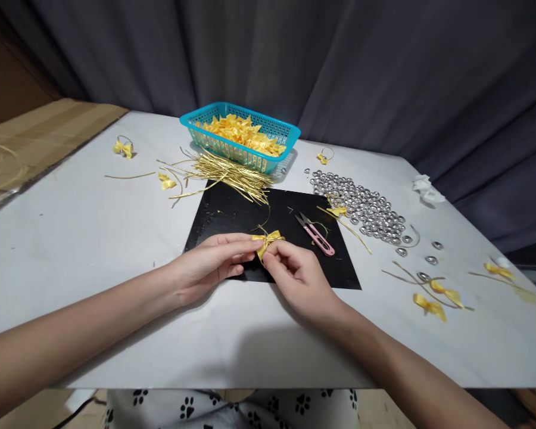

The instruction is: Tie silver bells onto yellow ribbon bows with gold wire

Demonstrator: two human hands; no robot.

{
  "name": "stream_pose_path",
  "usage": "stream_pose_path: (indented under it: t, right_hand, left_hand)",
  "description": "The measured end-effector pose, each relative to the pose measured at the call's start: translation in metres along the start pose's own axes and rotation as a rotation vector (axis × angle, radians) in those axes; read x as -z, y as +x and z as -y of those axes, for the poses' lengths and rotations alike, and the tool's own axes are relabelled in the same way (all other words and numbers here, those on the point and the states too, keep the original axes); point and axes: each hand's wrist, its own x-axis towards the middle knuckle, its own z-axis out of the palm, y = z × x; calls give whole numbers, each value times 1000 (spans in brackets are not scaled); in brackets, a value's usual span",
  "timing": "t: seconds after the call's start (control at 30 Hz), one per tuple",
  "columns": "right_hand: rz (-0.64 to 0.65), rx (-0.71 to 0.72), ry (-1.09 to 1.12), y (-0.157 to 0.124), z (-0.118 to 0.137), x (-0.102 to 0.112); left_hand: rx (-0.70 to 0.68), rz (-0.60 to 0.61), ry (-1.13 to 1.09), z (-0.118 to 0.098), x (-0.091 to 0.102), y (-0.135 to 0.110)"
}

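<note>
Between my two hands, above the black mat (232, 217), is a yellow ribbon bow (268, 239) with gold twist tie around its middle. My left hand (221, 259) pinches the bow's left side between thumb and fingertips. On the other side, the thumb and curled fingers of my right hand (297, 271) close on the bow and its tie. Loose gold ends stick up beyond the bow. Pink thread snips (317, 235) lie on the mat to the right, blades pointing away. My fingers partly hide the bow.
A blue basket (185, 122) of yellow bows stands at the back, behind a pile of gold twist ties (232, 173). Silver beads (366, 205) spread to the right. Several loose bows (430, 307) and finished-looking ringed bows (123, 147) lie around the white table (93, 250).
</note>
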Motion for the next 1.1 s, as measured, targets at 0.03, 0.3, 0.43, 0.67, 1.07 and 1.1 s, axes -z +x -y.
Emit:
stream_pose_path:
  t: [0.03,0.3,0.43,0.67,1.07,1.1]
  right_hand:
    - [1,7,-10,0,0,0]
    - [-3,-3,-24,0,0,-2]
    - [-15,-24,-23,0,-1,-3]
    - [8,20,-61,0,0,-6]
    - [22,-51,18,-4,4,-10]
    - [15,-54,22,-4,5,-10]
  left_hand:
    - [0,3,2,0,0,0]
    - [3,-51,-37,-2,-5,-2]
    - [23,-82,-76,-3,-7,-2]
    - [-43,-51,-33,3,-3,-1]
    - [-188,-60,83,8,-9,-6]
    - [-186,-66,79,9,-8,-6]
